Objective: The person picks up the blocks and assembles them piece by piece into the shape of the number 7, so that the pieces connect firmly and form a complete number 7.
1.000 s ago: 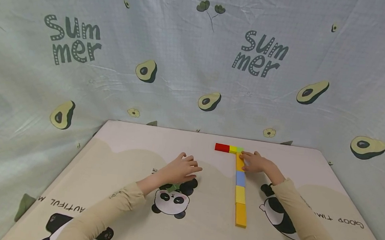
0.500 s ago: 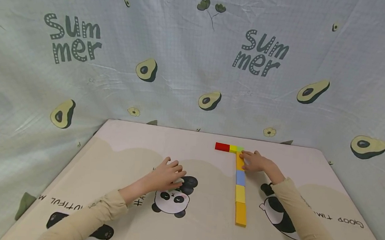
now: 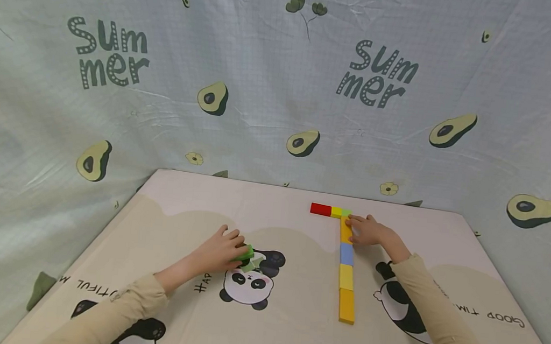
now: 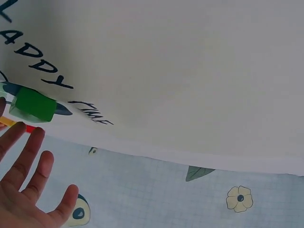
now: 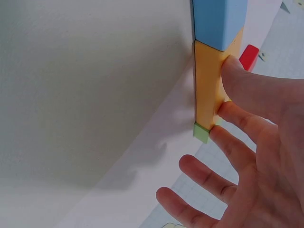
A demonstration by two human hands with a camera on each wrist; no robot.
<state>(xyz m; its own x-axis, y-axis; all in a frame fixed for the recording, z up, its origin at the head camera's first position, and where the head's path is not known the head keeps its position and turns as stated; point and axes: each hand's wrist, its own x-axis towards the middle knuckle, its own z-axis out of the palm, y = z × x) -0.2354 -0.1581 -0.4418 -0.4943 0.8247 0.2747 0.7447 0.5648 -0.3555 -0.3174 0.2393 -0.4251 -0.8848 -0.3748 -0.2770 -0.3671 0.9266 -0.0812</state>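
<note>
My left hand [image 3: 216, 251] is low over the mat at the printed panda's head. Thumb and forefinger are at the left end of a green block [image 3: 248, 253], pinching it. In the left wrist view the green block [image 4: 33, 105] juts from behind the fingertips, the other fingers spread. My right hand [image 3: 370, 232] rests its thumb and fingertips on one long side of an orange block [image 5: 206, 85], its other fingers extended. That block is in a row with a blue block [image 3: 346, 254], a yellow block [image 3: 346, 277] and another orange block [image 3: 347, 306].
At the row's far end, a light green block [image 3: 346, 212], a small yellow block [image 3: 336, 212] and a red block [image 3: 321, 209] run leftward. All lie on a panda-printed mat [image 3: 294, 308]. A cloth [image 3: 264, 74] with avocado prints hangs behind.
My left hand has drawn back leftward and slightly toward me, and the green block now shows at its fingertips. The right hand has stayed at the orange block.
</note>
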